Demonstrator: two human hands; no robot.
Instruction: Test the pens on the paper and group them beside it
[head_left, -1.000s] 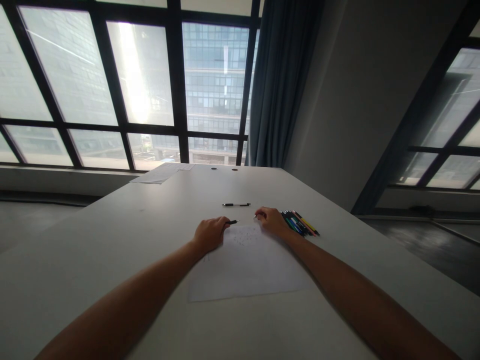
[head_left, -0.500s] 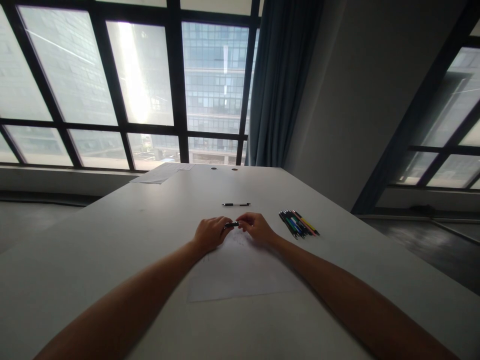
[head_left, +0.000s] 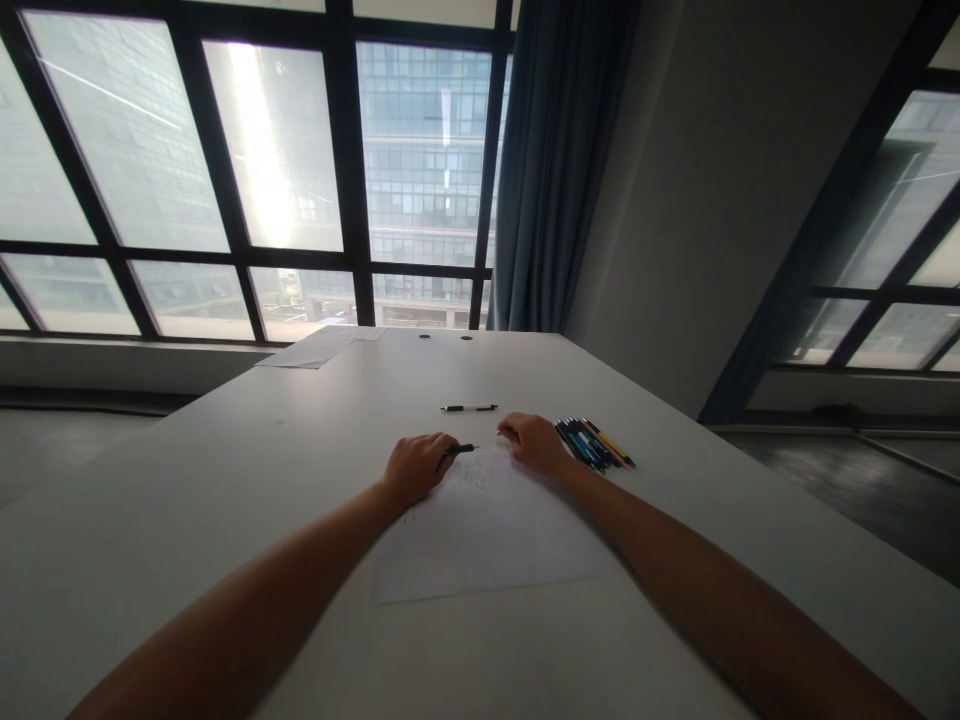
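Observation:
My left hand [head_left: 420, 468] is closed around a dark pen [head_left: 461, 449], whose thin end sticks out to the right above the paper. To the right, my right hand [head_left: 534, 442] pinches a tiny light-coloured piece [head_left: 500, 432], too small to name. A gap separates this piece from the pen. Under and in front of both hands lies a white sheet of paper [head_left: 487, 540] with faint scribbles near its far edge. Beyond the hands, a black-and-white pen [head_left: 469, 408] rests on the table.
Just right of my right hand lies a row of several coloured pens [head_left: 596, 445]. More paper sheets [head_left: 311, 350] lie at the far left of the white table [head_left: 360, 385]. Two dark round discs [head_left: 466, 338] sit near its far edge, before windows and a blue curtain [head_left: 551, 200].
My right hand has moved right, away from the pen, with the tiny piece in its fingertips. The pen's thin end now shows. My left hand has stayed nearly in place.

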